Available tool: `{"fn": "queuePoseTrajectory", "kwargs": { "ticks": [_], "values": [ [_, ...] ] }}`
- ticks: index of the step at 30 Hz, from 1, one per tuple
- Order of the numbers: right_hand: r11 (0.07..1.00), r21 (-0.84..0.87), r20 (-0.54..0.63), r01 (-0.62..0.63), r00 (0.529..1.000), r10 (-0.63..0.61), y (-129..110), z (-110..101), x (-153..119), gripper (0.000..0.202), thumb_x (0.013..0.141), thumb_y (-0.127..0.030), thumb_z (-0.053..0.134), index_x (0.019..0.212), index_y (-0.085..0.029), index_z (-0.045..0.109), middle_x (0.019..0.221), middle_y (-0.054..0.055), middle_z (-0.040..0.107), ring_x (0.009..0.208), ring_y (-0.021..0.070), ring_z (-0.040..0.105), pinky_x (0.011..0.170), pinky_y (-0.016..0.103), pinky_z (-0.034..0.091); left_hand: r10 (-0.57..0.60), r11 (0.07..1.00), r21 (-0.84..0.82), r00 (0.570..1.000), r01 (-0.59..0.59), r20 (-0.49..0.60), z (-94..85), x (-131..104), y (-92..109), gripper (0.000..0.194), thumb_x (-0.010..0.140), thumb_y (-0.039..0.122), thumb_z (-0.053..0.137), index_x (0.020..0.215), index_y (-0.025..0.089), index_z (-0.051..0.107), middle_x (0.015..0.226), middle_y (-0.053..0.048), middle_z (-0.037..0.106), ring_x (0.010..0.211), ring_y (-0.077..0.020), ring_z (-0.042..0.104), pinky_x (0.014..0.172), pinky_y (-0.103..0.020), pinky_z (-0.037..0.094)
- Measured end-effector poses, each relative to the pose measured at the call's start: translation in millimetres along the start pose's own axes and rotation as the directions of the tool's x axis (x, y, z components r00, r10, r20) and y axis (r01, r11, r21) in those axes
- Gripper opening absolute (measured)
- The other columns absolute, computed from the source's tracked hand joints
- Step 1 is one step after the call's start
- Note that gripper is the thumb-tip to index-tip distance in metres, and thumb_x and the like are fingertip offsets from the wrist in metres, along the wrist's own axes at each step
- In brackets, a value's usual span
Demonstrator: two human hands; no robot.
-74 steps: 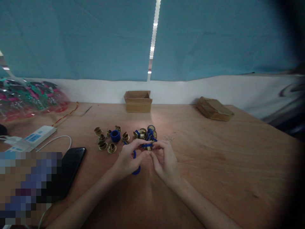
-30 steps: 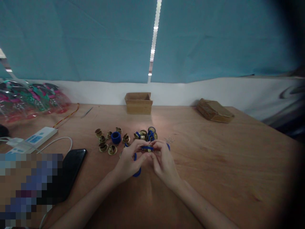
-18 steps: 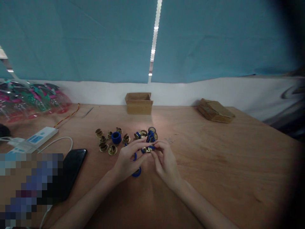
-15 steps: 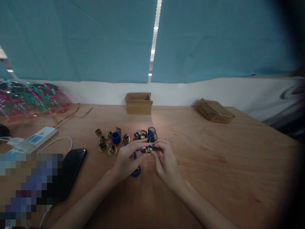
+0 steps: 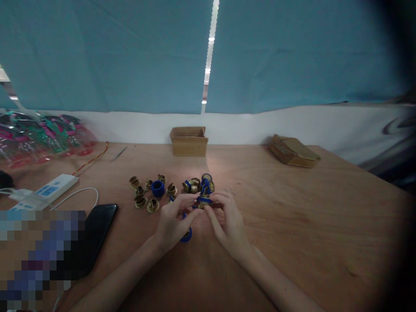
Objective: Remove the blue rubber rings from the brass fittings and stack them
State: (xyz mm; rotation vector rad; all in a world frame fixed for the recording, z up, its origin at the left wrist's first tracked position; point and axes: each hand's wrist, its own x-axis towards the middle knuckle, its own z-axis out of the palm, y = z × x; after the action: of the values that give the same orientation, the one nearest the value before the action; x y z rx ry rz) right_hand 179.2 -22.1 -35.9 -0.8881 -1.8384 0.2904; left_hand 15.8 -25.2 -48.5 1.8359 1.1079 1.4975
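Between the fingertips of both hands sits a small brass fitting with a blue ring (image 5: 204, 200). My left hand (image 5: 175, 221) pinches its left side, and my right hand (image 5: 230, 221) grips it from the right. Just beyond the fingers lies a cluster of similar blue-ringed brass pieces (image 5: 206, 184). A loose blue-rimmed piece (image 5: 186, 234) rests on the table below my left hand, partly covered by it. To the left stand several plain brass pieces (image 5: 153, 205) around a blue ring stack (image 5: 157, 189).
An open cardboard box (image 5: 189, 146) stands at the back; another box (image 5: 294, 151) lies to the right. On the left are a black phone (image 5: 103, 221), a white power strip (image 5: 58, 186) with cables, and plastic-bagged items (image 5: 48, 134). Tiny pale bits (image 5: 231, 190) lie right of the cluster.
The held fitting has turned between my fingers, so its blue ring now shows more broadly. Both hands stay in nearly the same place, with the left fingers shifted slightly.
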Motion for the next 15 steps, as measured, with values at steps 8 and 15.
{"fn": "queuePoseTrajectory", "kwargs": {
  "ticks": [8, 15],
  "values": [
    [1.0, -0.026, 0.001, 0.0, 1.0, 0.0, 1.1, 0.1, 0.7, 0.027, 0.087, -0.01, 0.055, 0.11, -0.021, 0.047, 0.105, 0.008, 0.051, 0.098, 0.0193, 0.053, 0.079, 0.034, 0.052, -0.061, 0.998, 0.017, 0.998, 0.06, 0.029, 0.8, -1.9, 0.9, 0.032, 0.079, 0.015, 0.066, 0.108, 0.021, 0.054, 0.102, -0.005, 0.072, 0.095, -0.0197, 0.07, 0.082, -0.029, 0.058],
    [0.996, -0.081, 0.037, 0.023, 0.999, -0.02, 0.4, -1.4, 1.5, 0.023, 0.088, -0.012, 0.054, 0.108, -0.021, 0.05, 0.104, 0.008, 0.054, 0.097, 0.0193, 0.054, 0.081, 0.033, 0.051, -0.131, 0.991, 0.026, 0.985, 0.129, 0.116, 2.7, 0.0, -0.2, 0.026, 0.082, 0.017, 0.061, 0.106, 0.022, 0.051, 0.097, -0.004, 0.07, 0.089, -0.0174, 0.07, 0.073, -0.024, 0.057]
  ]
}}
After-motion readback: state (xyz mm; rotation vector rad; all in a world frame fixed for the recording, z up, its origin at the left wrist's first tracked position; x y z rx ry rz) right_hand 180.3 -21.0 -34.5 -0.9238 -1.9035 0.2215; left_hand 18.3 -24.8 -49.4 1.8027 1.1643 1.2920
